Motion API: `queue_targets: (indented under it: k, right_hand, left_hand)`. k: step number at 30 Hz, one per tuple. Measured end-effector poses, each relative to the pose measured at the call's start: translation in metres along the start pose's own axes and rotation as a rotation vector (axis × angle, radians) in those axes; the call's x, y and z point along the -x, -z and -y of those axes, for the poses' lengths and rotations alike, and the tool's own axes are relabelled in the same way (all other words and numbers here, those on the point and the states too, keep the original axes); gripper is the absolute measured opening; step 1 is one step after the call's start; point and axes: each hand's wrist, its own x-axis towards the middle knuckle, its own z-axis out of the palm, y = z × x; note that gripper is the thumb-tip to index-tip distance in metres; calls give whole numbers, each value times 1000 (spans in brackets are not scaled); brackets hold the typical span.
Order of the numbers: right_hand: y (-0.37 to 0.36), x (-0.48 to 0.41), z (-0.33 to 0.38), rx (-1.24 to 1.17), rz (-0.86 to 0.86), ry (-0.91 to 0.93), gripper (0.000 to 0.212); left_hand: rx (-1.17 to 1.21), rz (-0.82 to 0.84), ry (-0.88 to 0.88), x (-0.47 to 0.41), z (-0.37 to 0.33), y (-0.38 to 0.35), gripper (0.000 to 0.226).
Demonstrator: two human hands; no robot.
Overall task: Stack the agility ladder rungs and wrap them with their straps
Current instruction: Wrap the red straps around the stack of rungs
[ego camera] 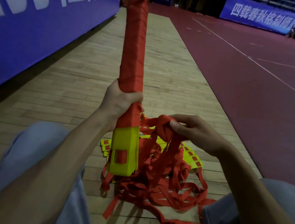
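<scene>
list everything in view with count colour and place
rung stack: one, yellow wrapped in red strap, upright centre
loose straps: tangled heap, red, floor below stack
loose rungs: several, yellow, floor behind straps
banners: two, blue, left and far right
wooden floor: one, pale, centre
court: one, dark red, right
trouser legs: two, light blue, bottom corners
left hand: one, grips stack
right hand: one, holds bunched straps
</scene>
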Motion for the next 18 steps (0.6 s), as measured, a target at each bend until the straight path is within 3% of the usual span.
queue_targets:
  k: [3, 6, 9, 11, 13, 16, 18]
  right_hand:
    - [2, 0, 2, 25, -126, 59, 29]
    - [2, -3, 1, -243, -192, 6, 26]
    - [-5, -3, 6, -580, -140, 4, 24]
    - [-5, -2, 11, -630, -107, 30, 24]
    - [-3, -2, 13, -230, -152, 3, 28]
    - [-3, -5, 0, 701, -90, -189, 49]
    - [-8, -6, -1, 824, -40, -163, 39]
  left_hand:
    - [-71, 18, -17, 2, 4, -6, 37]
    - [-148, 1, -44, 0, 9, -9, 36]
    - [-238, -23, -51, -2, 12, -11, 42]
    - [-264, -55, -36, -4, 14, -10, 46]
    - [-277, -98, -21, -6, 16, -7, 49]
    - [-326, -170, -15, -9, 16, -2, 61]
    - [-336, -212, -12, -10, 16, 1, 67]
